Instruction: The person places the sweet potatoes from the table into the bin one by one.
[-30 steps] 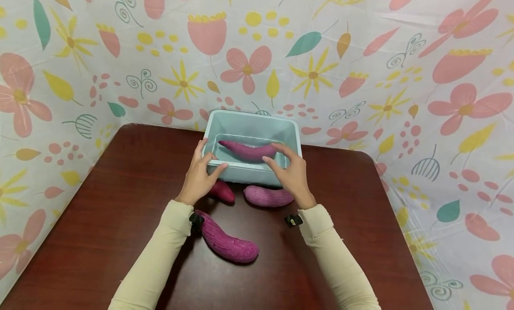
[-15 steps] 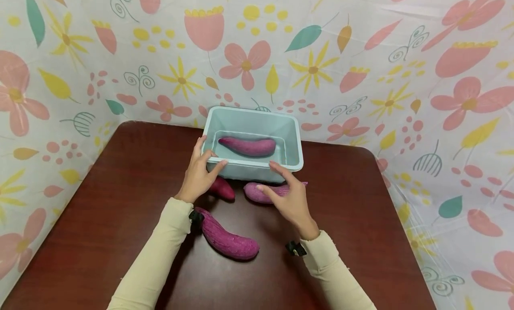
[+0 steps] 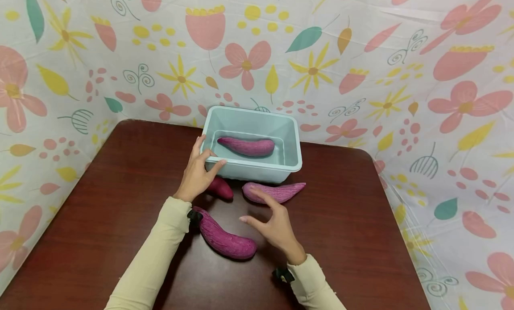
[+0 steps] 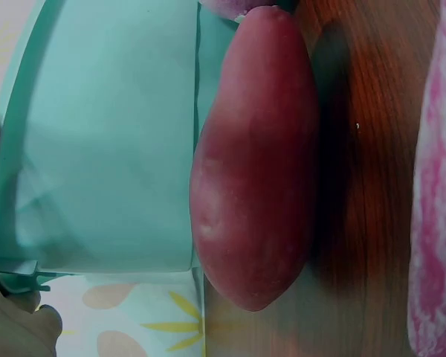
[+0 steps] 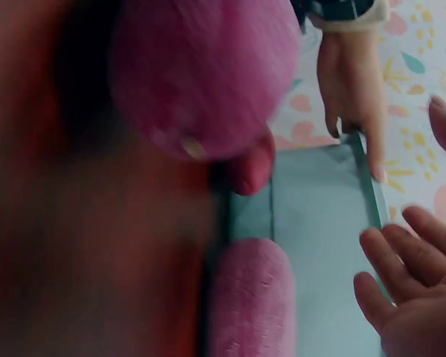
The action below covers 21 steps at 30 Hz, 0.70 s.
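My left hand (image 3: pixel 196 174) grips the rim of a pale blue plastic bin (image 3: pixel 257 171) at its front left corner. Inside lies one purple sweet potato (image 3: pixel 249 147). The right hand (image 3: pixel 279 225) is over the table, fingers spread and nothing held, between a pale purple sweet potato (image 3: pixel 287 192) and a ridged magenta one. That magenta sweet potato (image 3: pixel 226 241) lies nearest me; it looms large in the right wrist view. Beside the bin's front wall rests a smooth red sweet potato (image 4: pixel 256 171), partly hidden by the left hand in the head view.
The dark brown wooden table (image 3: pixel 345 212) has its back edge just behind the bin. A white cloth (image 3: pixel 361 69) with flower prints hangs behind and along both sides. A black wrist camera (image 3: pixel 283 275) sits at the right cuff.
My right hand has let go of the purple sweet potato in the bin, come out over the front rim and moved back toward me. The left hand stays on the rim.
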Each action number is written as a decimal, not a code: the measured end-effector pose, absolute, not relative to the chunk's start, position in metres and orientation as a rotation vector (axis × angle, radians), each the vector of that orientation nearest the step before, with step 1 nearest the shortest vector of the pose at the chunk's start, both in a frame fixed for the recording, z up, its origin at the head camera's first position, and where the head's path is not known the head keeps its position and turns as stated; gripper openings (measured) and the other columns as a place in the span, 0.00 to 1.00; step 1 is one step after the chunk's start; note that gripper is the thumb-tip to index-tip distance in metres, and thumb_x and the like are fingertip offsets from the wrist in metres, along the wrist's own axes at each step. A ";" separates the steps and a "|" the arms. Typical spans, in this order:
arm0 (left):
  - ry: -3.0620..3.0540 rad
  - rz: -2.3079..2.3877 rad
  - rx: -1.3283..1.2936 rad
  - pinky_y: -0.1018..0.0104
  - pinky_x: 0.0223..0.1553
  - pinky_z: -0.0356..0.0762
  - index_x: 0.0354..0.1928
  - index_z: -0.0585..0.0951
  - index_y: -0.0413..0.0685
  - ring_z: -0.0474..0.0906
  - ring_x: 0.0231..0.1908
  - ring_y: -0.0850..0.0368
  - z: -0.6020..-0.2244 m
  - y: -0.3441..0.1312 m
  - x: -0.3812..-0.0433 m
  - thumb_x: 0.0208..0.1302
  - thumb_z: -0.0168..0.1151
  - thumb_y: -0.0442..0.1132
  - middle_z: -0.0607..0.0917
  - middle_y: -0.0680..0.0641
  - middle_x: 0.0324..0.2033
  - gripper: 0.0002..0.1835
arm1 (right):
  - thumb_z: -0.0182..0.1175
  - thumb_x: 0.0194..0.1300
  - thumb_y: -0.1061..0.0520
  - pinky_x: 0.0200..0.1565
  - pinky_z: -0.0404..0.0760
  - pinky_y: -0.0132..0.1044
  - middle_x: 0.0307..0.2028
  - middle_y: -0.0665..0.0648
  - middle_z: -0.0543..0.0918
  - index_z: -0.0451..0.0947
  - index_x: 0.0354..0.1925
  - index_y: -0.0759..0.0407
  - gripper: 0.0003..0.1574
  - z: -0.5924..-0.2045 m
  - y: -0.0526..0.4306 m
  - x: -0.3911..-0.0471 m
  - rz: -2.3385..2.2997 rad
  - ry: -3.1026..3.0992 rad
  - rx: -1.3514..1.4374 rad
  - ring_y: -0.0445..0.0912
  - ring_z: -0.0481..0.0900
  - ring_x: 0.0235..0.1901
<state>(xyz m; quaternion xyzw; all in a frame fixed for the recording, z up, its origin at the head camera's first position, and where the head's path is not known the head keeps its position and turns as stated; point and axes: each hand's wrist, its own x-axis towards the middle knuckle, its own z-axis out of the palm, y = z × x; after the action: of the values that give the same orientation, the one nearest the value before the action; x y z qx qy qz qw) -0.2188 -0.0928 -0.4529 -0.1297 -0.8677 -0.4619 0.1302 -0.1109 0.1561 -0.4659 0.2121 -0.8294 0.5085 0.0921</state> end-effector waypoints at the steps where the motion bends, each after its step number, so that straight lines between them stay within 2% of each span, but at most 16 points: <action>1: -2.521 -1.348 -0.375 0.37 0.63 0.70 0.38 0.79 0.46 0.45 0.81 0.46 -0.453 -0.092 -0.219 0.68 0.65 0.53 0.52 0.45 0.80 0.17 | 0.79 0.52 0.52 0.69 0.70 0.31 0.64 0.56 0.81 0.75 0.65 0.53 0.43 -0.468 0.155 -0.108 1.510 -2.469 0.652 0.45 0.76 0.67; 6: -2.527 -1.351 -0.359 0.37 0.65 0.68 0.38 0.79 0.45 0.47 0.80 0.45 -0.454 -0.091 -0.217 0.68 0.66 0.53 0.52 0.45 0.80 0.17 | 0.80 0.51 0.50 0.68 0.72 0.33 0.65 0.52 0.80 0.74 0.66 0.50 0.45 -0.479 0.153 -0.093 1.516 -2.530 0.696 0.45 0.76 0.67; 14: -2.505 -1.354 -0.369 0.36 0.65 0.68 0.37 0.78 0.46 0.48 0.80 0.44 -0.456 -0.090 -0.218 0.67 0.66 0.53 0.53 0.45 0.80 0.17 | 0.79 0.51 0.46 0.65 0.76 0.41 0.63 0.55 0.82 0.73 0.67 0.42 0.46 -0.498 0.153 -0.069 1.565 -2.608 0.651 0.45 0.78 0.65; 21: -2.521 -1.333 -0.370 0.35 0.58 0.72 0.37 0.78 0.46 0.52 0.79 0.42 -0.453 -0.093 -0.218 0.68 0.65 0.54 0.52 0.46 0.80 0.17 | 0.81 0.48 0.45 0.65 0.76 0.37 0.61 0.55 0.83 0.76 0.65 0.55 0.48 -0.510 0.150 -0.056 1.582 -2.622 0.601 0.46 0.80 0.63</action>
<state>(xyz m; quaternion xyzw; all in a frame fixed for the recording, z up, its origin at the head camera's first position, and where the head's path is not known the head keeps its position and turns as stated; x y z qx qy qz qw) -0.2184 -0.0927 -0.4530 -0.1275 -0.8690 -0.4593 0.1326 -0.0556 0.1502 -0.5101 0.1926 -0.8401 0.5069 0.0107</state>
